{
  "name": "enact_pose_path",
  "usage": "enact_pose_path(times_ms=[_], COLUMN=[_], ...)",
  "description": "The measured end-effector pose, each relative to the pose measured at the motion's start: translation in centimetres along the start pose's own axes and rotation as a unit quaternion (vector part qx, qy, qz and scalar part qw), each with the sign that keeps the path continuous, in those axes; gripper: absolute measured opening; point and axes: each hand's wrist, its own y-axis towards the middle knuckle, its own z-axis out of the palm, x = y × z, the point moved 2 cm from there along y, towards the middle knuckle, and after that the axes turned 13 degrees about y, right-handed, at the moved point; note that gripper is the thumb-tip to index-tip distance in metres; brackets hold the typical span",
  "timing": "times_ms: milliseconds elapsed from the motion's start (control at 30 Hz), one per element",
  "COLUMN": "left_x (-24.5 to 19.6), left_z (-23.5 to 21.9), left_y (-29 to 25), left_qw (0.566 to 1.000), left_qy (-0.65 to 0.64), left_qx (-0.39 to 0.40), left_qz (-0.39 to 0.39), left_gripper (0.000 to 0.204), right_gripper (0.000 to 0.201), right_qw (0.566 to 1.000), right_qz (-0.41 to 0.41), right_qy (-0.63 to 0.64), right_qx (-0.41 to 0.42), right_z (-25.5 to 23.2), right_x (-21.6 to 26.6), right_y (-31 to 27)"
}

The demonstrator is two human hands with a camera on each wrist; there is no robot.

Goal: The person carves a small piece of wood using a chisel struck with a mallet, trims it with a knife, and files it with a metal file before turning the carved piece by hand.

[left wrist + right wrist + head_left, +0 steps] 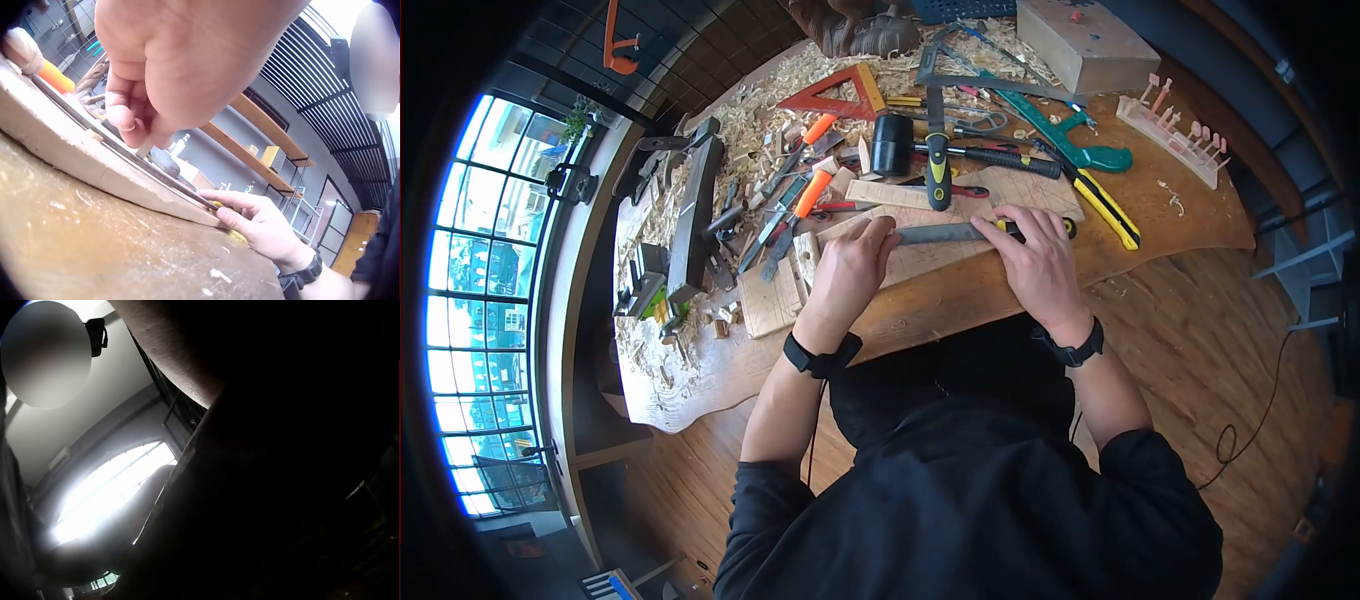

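Observation:
A flat grey file (940, 233) with a yellow-and-black handle lies across the wooden board (920, 262) near the bench's front edge. My right hand (1040, 262) grips it at the handle, thumb along the side, also seen in the left wrist view. Over the file's other end, my left hand (852, 268) has its fingers curled and pinches a small pale piece of wood (145, 149), mostly hidden by the fingers, against the blade. The right wrist view is mostly dark and shows neither the file nor the fingers.
Beyond the hands lie a second yellow-and-black-handled file (938, 165), a black mallet (891, 145), a green saw (1090, 155), a yellow cutter (1106, 208) and orange-handled chisels (812, 193). Wood shavings (750, 110) cover the bench's back and left. A long wooden plane (696, 215) stands left.

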Motion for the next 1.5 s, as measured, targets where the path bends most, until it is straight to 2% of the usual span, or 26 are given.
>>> enact_pose_path(times_ms=[100, 267, 467, 667, 767, 933, 1000, 1033, 1067, 1133, 1167, 1300, 1400, 1433, 1500], left_x=[0.3, 1.7, -1.2, 1.6, 0.3, 1.1, 1.5, 2.2, 2.2, 1.9, 1.5, -2.2, -0.7, 0.3, 1.8], left_z=[0.4, 0.6, 1.3, 0.7, 1.0, 1.0, 0.7, 0.7, 1.0, 0.7, 0.9, 1.8, 1.1, 1.0, 0.9], left_y=[-0.3, -0.5, 0.5, -0.9, 0.0, -0.1, -0.6, -0.9, -0.9, -0.6, -0.4, 0.4, -0.2, -0.4, -0.5], left_qw=[1.0, 1.0, 0.999, 0.999, 0.999, 0.999, 0.998, 0.998, 0.998, 0.998, 0.997, 0.997, 0.998, 0.998, 0.998], left_qy=[-0.003, -0.002, -0.05, -0.002, 0.038, -0.008, -0.025, -0.023, -0.024, -0.027, -0.048, -0.074, -0.045, -0.036, -0.016], left_qx=[0.02, -0.027, -0.009, -0.016, -0.006, -0.014, -0.051, -0.031, -0.029, -0.044, -0.002, -0.008, 0.009, -0.033, -0.044], left_qz=[-0.014, 0.012, 0.014, -0.036, -0.024, -0.043, -0.019, -0.048, -0.046, -0.04, -0.055, -0.023, -0.045, -0.044, -0.048], left_gripper=[0.013, 0.011, 0.01, 0.009, 0.009, 0.01, 0.009, 0.01, 0.01, 0.01, 0.009, 0.011, 0.01, 0.007, 0.007], right_gripper=[0.045, 0.044, 0.044, 0.044, 0.043, 0.043, 0.042, 0.042, 0.042, 0.042, 0.042, 0.042, 0.042, 0.043, 0.043], right_qw=[1.0, 1.0, 1.0, 1.0, 1.0, 1.0, 1.0, 1.0, 1.0, 1.0, 1.0, 1.0, 1.0, 1.0, 1.0], right_qz=[0.001, 0.0, 0.0, 0.025, 0.0, 0.017, 0.018, 0.018, 0.02, 0.018, 0.017, 0.018, 0.016, 0.019, 0.019], right_qy=[-0.001, -0.006, -0.005, 0.015, 0.0, 0.005, 0.005, 0.006, 0.005, 0.009, 0.01, 0.006, 0.005, 0.007, 0.006], right_qx=[0.003, -0.001, -0.002, 0.009, -0.008, -0.016, -0.017, -0.015, -0.016, -0.018, -0.016, -0.015, -0.018, -0.018, -0.02], right_z=[-0.1, 0.0, 0.0, 0.0, 0.1, 0.0, -0.1, -0.2, -0.2, -0.1, -0.2, -0.1, -0.2, -0.2, -0.2], right_x=[0.0, 0.0, 0.0, 0.0, -0.2, -0.4, -0.4, -0.4, -0.4, -0.3, -0.2, -0.1, -0.3, -0.3, -0.3], right_y=[0.1, 0.1, 0.2, -0.1, 0.2, 0.1, 0.1, 0.0, 0.0, 0.0, 0.0, 0.3, 0.3, 0.2, 0.1])
